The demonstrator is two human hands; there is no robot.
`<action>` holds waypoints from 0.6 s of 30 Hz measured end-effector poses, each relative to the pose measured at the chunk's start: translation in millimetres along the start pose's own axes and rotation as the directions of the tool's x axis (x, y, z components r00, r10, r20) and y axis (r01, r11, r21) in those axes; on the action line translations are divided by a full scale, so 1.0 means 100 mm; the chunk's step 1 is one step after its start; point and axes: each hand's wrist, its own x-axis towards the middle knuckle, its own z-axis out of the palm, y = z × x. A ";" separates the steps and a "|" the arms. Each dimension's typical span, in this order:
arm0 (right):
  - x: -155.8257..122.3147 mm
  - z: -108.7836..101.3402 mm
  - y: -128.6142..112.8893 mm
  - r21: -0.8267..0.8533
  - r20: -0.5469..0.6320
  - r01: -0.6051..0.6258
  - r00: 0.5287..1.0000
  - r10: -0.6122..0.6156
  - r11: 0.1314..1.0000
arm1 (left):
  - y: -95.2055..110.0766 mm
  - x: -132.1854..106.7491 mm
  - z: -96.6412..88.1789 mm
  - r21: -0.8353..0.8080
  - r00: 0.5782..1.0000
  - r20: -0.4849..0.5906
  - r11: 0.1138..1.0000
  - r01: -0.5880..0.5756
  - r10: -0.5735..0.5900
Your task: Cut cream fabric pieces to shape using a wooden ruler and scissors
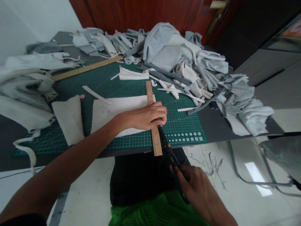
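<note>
The tabletop (216,124) bore one green gridded cutting mat (136,86), under one flat, off-white, roughly rectangular cloth (122,106). Of two straight wooden rulers (156,142), the nearer crossed its right end beneath the left hand's (154,116) curled grip, its hold unclear. The right hand's (197,182) grip wrapped round one pair of black scissors (169,147), blades near the left.

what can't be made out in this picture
All in the head view:
- Blade tips of the scissors: hidden by the left hand
- Middle of the short ruler: covered by that hand
- Its markings: too small to read
- Chair: cut off by the right edge
</note>
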 end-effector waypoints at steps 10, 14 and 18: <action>0.05 -0.20 -0.04 0.309 0.256 -0.127 0.966 0.046 0.942 | -0.14 -0.06 -0.08 0.167 0.967 -0.243 0.979 0.116 -0.073; 0.05 -0.19 0.01 0.464 0.395 -0.298 0.912 0.107 0.834 | -0.20 -0.11 -0.06 0.188 0.956 -0.273 0.968 0.166 -0.111; 0.04 -0.16 0.03 0.541 0.439 -0.367 0.891 0.118 0.757 | -0.27 -0.17 0.01 0.202 0.949 -0.266 0.953 0.226 -0.168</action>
